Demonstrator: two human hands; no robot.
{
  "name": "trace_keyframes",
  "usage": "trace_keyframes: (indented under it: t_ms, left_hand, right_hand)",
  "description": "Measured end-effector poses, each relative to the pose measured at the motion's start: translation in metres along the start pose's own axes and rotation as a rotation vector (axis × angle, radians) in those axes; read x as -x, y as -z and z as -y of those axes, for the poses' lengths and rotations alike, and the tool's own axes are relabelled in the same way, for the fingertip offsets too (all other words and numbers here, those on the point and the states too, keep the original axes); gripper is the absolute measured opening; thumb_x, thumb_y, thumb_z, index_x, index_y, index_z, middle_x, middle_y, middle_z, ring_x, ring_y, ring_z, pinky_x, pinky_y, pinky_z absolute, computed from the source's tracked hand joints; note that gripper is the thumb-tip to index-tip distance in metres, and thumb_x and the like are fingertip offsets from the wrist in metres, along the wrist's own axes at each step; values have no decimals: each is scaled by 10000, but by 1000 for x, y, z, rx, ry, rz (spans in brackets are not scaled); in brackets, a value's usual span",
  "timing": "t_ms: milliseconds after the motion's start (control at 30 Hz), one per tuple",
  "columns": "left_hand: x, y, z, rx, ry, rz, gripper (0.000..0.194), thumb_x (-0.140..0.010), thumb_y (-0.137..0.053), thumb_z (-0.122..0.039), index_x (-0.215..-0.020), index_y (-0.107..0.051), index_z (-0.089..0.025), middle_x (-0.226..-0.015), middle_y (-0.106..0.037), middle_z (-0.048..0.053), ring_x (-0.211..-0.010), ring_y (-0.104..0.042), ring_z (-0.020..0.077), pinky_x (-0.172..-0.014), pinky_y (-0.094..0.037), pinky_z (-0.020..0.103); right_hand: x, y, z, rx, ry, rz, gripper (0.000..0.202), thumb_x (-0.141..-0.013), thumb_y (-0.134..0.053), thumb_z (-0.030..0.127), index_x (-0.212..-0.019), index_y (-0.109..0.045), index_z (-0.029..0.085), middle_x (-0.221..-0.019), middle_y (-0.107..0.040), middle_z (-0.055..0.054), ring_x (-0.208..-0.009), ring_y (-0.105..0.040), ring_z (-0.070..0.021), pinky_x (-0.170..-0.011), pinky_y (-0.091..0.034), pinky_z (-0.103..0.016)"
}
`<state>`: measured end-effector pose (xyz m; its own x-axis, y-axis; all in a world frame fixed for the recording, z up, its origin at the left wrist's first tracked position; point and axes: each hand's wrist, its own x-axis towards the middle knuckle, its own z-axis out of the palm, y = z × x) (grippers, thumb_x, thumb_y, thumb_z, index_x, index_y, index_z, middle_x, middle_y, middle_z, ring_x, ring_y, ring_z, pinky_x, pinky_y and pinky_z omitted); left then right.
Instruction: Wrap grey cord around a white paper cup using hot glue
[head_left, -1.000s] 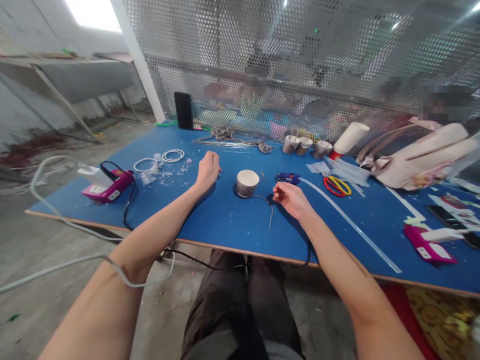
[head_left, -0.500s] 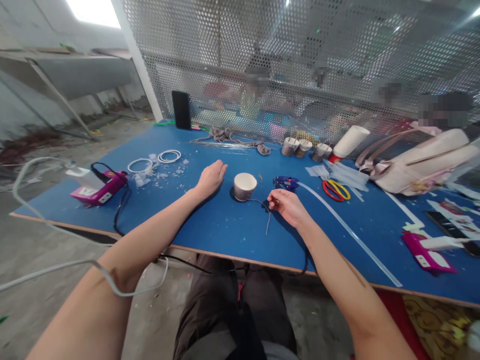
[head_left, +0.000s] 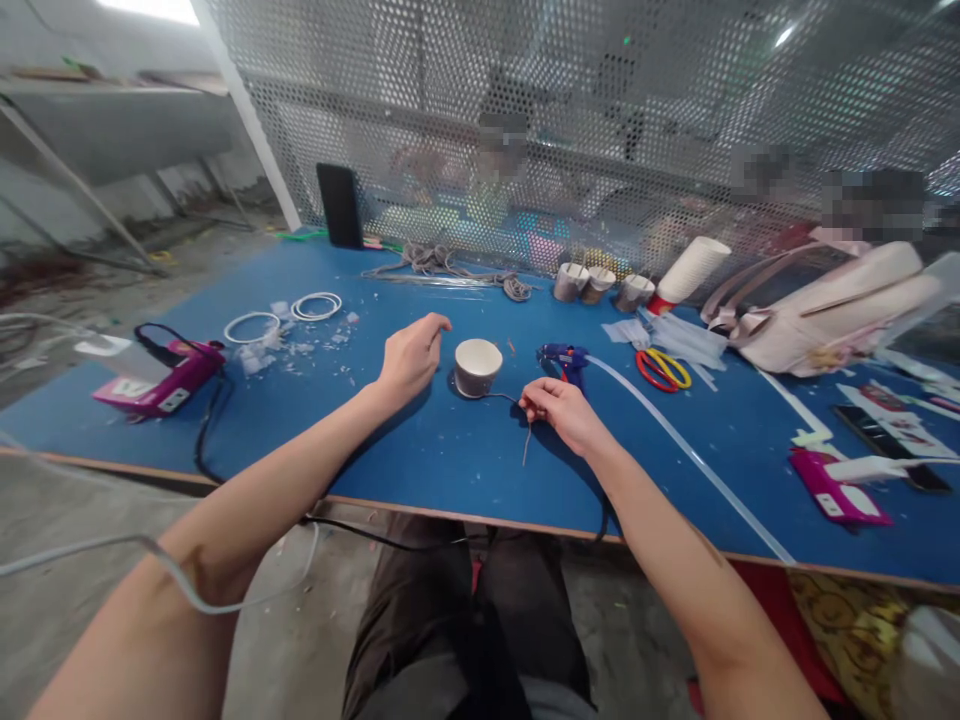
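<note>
A small paper cup [head_left: 478, 366] stands upright on the blue table, its lower part wrapped in grey cord. From its base a loose end of thin grey cord [head_left: 501, 396] runs right to my right hand [head_left: 559, 410]. That hand pinches the cord between thumb and fingers, and the tail hangs below them. My left hand [head_left: 411, 355] is just left of the cup, apart from it. Its fingers are loosely bent, the index finger reaching out, with nothing visible in them. A blue glue gun [head_left: 564, 356] lies just beyond my right hand.
Cord-wrapped cups [head_left: 571, 282] and a stack of paper cups [head_left: 694, 272] stand at the back right. Scissors [head_left: 664, 370] and a long clear glue stick [head_left: 690, 455] lie right. Grey cord [head_left: 435, 262], white rings [head_left: 316, 306] and a pink power strip [head_left: 161, 380] are at the back and left.
My right hand has moved slightly up and left along the cord, closer to the cup. The left hand has turned, its fingers bending more. The view has shifted a little.
</note>
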<state>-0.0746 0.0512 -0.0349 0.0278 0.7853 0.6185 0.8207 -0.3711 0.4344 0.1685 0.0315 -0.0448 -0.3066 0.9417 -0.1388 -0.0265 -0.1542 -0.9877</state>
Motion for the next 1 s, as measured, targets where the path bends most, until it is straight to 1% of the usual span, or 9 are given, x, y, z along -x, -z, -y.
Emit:
trace_keyframes:
  t_ms: [67,167,233,333,433,567,667,833,1000]
  left_hand:
    - [5,2,-12,-3,-31,-30,281,-876,-363,-118,-1034,-589,-169,-880,-636,63,-807,-594,172,-752,-480,309]
    - [16,0,-32,-34,-256,-136,320,-879,-403,-132,-1168,-541,-134,-1028,-604,130,-936,-575,203,-780,-490,329]
    - [26,-4,-45,-104,-418,-46,280,-876,-438,-152,-1123,-570,-145,-1049,-607,146,-951,-562,233,-795,-483,368]
    - [38,-9,-59,-272,-446,100,270,-877,-450,-173,-1106,-590,-142,-1096,-615,183,-980,-561,288,-804,-452,428]
    - [42,-12,-64,-323,-363,208,314,-866,-421,-116,-1134,-583,-129,-1134,-618,212,-1010,-559,316,-873,-401,491]
    - [35,-10,-59,-264,-233,323,360,-826,-433,-62,-1141,-575,-161,-1011,-666,169,-996,-565,317,-925,-369,527]
    - [28,-5,-53,-155,-130,328,337,-828,-423,-75,-1119,-566,-167,-1011,-660,149,-987,-564,289,-868,-430,453]
    - [23,1,-53,221,100,287,340,-795,-434,-93,-1105,-530,-191,-1080,-639,75,-964,-577,195,-823,-489,335]
    - [23,2,-59,530,293,378,294,-774,-420,-93,-1015,-563,-180,-938,-644,31,-661,-601,110,-617,-507,253]
  right_hand:
    - [1,-1,0,28,13,3,278,-611,-758,418,-622,-615,180,-614,-624,15,-511,-509,-92,-535,-405,-257]
    - [1,-3,0,64,33,14,275,-622,-747,422,-614,-612,182,-604,-621,17,-504,-501,-95,-533,-396,-261]
    - [1,-4,-1,84,45,15,280,-626,-744,427,-604,-605,185,-592,-613,20,-498,-493,-96,-532,-392,-264]
    - [0,-5,-1,111,62,4,288,-634,-740,440,-600,-598,192,-578,-605,25,-495,-492,-100,-538,-391,-267]
    - [0,-6,-1,135,85,-17,286,-653,-725,451,-605,-597,200,-583,-606,24,-501,-497,-105,-548,-400,-271]
    - [1,-5,1,161,124,-39,291,-674,-709,469,-614,-595,208,-600,-611,15,-513,-509,-117,-555,-415,-279]
    - [3,-5,3,170,175,-69,304,-721,-664,496,-639,-588,213,-632,-615,6,-542,-527,-128,-581,-433,-291]
    - [9,-6,6,199,292,-136,233,-780,-623,450,-754,-601,220,-753,-631,-10,-704,-580,-163,-722,-461,-316]
    - [12,-10,4,236,339,-127,197,-746,-668,362,-869,-612,219,-915,-659,-40,-849,-612,-195,-831,-469,-350]
